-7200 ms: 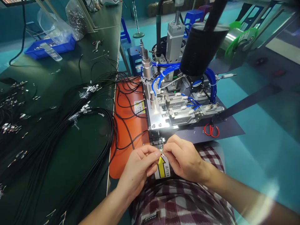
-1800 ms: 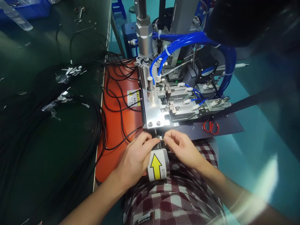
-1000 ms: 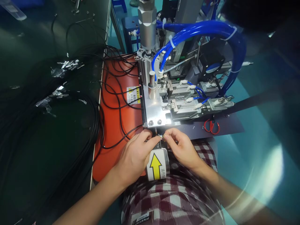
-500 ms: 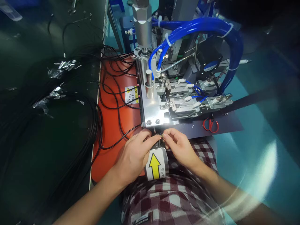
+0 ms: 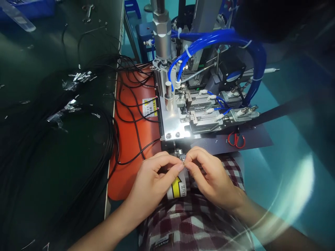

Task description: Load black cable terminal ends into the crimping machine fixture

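Observation:
My left hand (image 5: 158,176) and my right hand (image 5: 209,172) meet fingertip to fingertip over the front end of a metal machine (image 5: 172,120). Thumb and forefinger of each hand are pinched together. Whatever lies between the fingertips is too small to make out. Just beyond them sits a small fixture (image 5: 179,152) at the machine's front edge. Below the hands is a white label with a yellow arrow (image 5: 177,189), partly covered by my left hand.
Black cables (image 5: 110,139) lie coiled on the dark table at left, some running over an orange-red surface (image 5: 131,139) to the machine. Small clear bags (image 5: 81,76) wrap cable ends. Blue air hoses (image 5: 222,36) arch above. Red-handled scissors (image 5: 236,140) lie right; a wrench (image 5: 88,13) lies far left.
Both hands have drawn back from the small fixture toward my body, with their fingertips now together above the arrow label. The view has shifted slightly.

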`<state>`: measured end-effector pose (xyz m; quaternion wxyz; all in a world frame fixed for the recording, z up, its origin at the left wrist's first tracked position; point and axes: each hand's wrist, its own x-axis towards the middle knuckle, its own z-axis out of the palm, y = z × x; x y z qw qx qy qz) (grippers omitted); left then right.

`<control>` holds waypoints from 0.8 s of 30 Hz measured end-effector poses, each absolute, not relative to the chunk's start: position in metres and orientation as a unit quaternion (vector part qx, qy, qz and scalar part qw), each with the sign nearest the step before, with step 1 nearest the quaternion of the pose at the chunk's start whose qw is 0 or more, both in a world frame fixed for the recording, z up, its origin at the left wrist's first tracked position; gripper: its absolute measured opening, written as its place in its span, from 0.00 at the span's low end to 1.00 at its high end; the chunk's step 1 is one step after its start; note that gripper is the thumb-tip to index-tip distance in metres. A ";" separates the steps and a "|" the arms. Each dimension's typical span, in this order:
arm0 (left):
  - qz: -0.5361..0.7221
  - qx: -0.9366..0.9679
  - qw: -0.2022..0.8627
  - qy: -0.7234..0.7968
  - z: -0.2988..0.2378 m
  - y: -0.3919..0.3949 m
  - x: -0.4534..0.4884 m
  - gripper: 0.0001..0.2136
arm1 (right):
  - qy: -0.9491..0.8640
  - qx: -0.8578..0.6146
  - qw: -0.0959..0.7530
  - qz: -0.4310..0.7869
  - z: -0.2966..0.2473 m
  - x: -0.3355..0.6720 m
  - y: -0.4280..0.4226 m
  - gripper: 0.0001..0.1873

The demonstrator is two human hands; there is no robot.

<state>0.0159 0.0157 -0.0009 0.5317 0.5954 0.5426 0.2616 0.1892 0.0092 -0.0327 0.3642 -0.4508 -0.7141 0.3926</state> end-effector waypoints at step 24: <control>0.265 0.422 0.649 0.576 -0.004 0.015 0.015 0.10 | -0.528 -0.543 0.390 0.523 -0.032 0.159 -0.012 0.07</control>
